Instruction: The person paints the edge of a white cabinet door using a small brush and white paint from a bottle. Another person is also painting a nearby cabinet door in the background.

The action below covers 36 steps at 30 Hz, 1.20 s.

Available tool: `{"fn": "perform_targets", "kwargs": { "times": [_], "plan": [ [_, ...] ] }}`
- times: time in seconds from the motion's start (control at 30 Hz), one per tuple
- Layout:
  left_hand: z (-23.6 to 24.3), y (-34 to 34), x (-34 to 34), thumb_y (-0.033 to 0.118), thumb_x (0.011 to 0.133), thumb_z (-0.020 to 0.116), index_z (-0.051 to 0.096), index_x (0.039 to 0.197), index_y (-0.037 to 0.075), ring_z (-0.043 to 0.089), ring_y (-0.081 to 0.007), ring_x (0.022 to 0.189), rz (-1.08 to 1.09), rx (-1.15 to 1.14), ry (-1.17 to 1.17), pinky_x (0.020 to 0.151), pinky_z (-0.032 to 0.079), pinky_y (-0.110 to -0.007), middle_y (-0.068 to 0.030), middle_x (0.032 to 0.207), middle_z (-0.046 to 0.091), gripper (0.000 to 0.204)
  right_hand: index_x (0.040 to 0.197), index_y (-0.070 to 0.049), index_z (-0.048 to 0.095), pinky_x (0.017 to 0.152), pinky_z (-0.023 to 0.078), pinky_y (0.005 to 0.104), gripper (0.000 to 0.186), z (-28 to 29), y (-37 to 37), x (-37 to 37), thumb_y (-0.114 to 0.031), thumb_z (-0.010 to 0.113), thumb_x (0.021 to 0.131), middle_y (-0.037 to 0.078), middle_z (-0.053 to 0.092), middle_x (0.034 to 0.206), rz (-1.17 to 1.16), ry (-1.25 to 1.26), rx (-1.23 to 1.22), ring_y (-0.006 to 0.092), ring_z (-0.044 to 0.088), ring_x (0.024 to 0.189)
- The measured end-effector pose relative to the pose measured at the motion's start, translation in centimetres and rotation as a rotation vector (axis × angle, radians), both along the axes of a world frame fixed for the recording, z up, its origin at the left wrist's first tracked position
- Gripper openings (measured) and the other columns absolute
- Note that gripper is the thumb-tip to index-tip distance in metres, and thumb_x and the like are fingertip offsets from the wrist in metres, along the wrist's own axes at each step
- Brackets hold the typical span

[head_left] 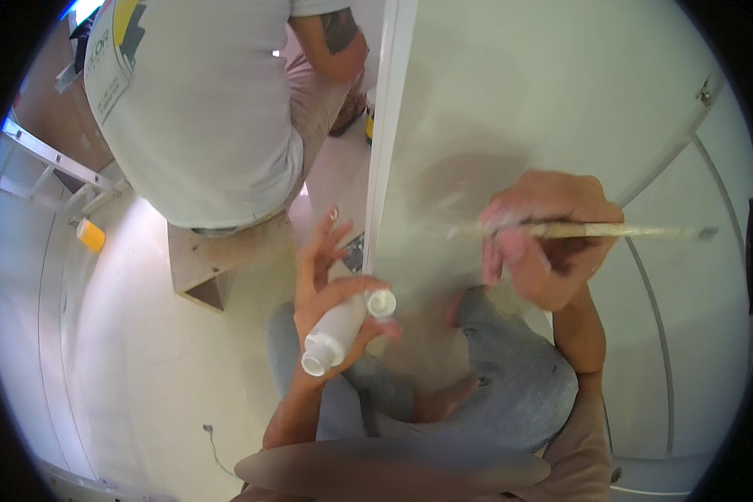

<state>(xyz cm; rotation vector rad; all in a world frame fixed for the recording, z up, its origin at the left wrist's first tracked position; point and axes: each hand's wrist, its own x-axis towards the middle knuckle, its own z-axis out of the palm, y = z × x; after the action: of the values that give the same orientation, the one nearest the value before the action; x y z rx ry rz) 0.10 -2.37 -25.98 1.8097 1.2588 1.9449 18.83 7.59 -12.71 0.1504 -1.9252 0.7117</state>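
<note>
My left hand (320, 289) is wrapped round a small white bottle (336, 328), which tilts so that its uncapped mouth points down and left. A white round cap (382, 303) sits between the fingers of the same hand. To the right, my right hand (556, 238) pinches a thin brush-like stick (657, 231), held nearly level in front of a pale panel (510, 92). Motion smears the stick's left end, and its tip cannot be made out. The two hands are apart.
A co-worker in a white shirt (201, 109) sits on a wooden box (213, 263) ahead on the left. Beyond stand a ladder (54, 155) and a yellow container (90, 236). My bent legs (510, 368) are below my hands. A thin cable (213, 448) lies on the floor.
</note>
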Motion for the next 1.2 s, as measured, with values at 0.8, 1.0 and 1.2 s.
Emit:
{"fn": "perform_targets", "kwargs": {
  "times": [0.8,1.0,1.2],
  "plan": [
    [2.8,-1.4,0.3,0.041,0.070,0.082,0.064,0.087,0.006,0.054,-0.0361,0.118,0.250,0.236,0.274,0.097,0.045,-0.043,-0.0239,0.129,0.054,0.042,0.080,0.000,0.072,0.043,0.051,0.0267,0.017,-3.8,-2.9,-1.0,-0.005,0.080,0.067,0.008,0.066,0.061,-0.188,-0.201,0.309,0.0199,0.064,0.047],
    [2.7,-1.3,0.4,0.039,0.068,0.083,0.065,0.086,0.007,0.053,-0.0348,0.118,0.263,0.227,0.272,0.097,0.044,-0.041,-0.0226,0.130,0.054,0.041,0.081,-0.001,0.072,0.044,0.050,0.0258,0.016,-3.7,-3.0,-1.3,-0.006,0.080,0.068,0.007,0.066,0.061,-0.202,-0.229,0.292,0.0187,0.064,0.048],
    [2.7,-1.5,0.4,0.041,0.067,0.083,0.065,0.084,0.007,0.054,-0.0340,0.117,0.283,0.227,0.288,0.096,0.043,-0.041,-0.0221,0.129,0.055,0.042,0.081,-0.001,0.072,0.043,0.049,0.0257,0.015,-3.1,-3.3,-0.8,-0.006,0.079,0.070,0.007,0.066,0.061,-0.195,-0.371,0.286,0.0182,0.064,0.048]
  ]
}}
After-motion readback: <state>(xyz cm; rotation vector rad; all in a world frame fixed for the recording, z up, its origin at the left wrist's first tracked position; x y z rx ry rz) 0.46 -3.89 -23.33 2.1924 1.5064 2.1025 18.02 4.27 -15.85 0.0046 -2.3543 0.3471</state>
